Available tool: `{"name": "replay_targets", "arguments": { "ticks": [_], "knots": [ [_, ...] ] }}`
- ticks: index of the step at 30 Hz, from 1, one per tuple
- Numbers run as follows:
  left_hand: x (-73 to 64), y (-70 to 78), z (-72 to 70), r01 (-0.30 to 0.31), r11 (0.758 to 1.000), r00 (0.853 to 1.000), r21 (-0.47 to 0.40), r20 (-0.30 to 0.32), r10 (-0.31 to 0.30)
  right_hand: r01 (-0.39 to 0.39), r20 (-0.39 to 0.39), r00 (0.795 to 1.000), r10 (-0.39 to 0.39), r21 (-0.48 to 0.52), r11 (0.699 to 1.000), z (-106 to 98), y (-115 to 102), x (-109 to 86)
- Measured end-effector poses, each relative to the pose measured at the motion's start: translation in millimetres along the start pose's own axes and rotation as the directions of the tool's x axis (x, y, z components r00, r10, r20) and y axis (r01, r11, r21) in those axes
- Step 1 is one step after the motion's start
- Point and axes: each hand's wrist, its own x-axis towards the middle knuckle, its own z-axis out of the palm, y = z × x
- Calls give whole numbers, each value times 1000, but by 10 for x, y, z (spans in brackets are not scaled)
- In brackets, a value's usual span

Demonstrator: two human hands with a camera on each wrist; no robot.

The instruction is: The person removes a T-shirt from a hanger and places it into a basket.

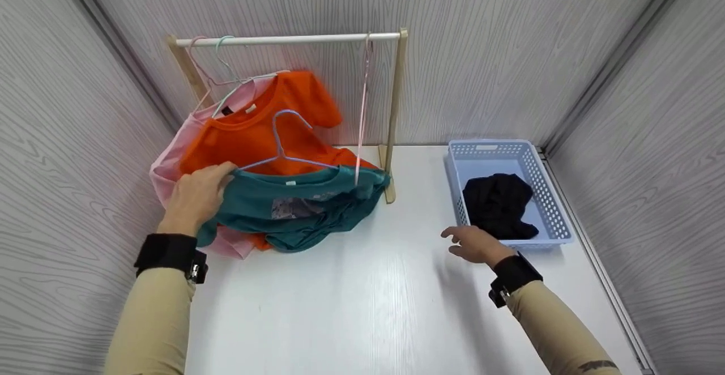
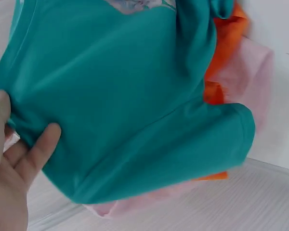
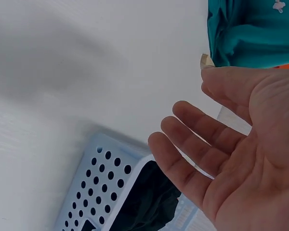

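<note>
Presently, a garment rack (image 1: 283, 39) stands at the back, the teal T-shirt (image 1: 306, 225) below its rail, before an orange T-shirt (image 1: 232, 140). The teal one appears soft, light and liable to sag; hold is best taken at both shoulders. A pale-blue basket (image 1: 552, 194) sits rightward. The lilac hanger (image 1: 281, 154) shows at the neckline, hook off the rail. The left hand (image 1: 195, 196) pinches one shoulder; the right hand (image 1: 476, 243), fingers relaxed and apart, holds nothing beside the basket.
</note>
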Motion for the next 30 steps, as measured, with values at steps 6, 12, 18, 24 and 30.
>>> {"name": "replay_targets", "arguments": {
  "ticks": [6, 12, 18, 24, 30],
  "knots": [
    [-54, 120, 180, -134, 991, 989, -15, 65, 135, 21, -117, 993, -31, -86, 996, -59, -252, 25],
    [-40, 364, 346, -247, 968, 967, -40, 48, 249, 86, -287, 949, -128, -155, 984, -132, -696, 47],
    [35, 659, 448, -307, 947, 950, -95, 27, 311, 49, -466, 870, -161, -243, 969, -239, -1068, -32],
    [145, 910, 565, -345, 928, 937, -138, 4, 349, 5, -530, 842, -101, -179, 984, -358, -1122, -120],
    [200, 1134, 571, -333, 922, 926, -199, 117, 360, -20, -553, 832, -47, -114, 993, -446, -934, -208]
  ]
}}
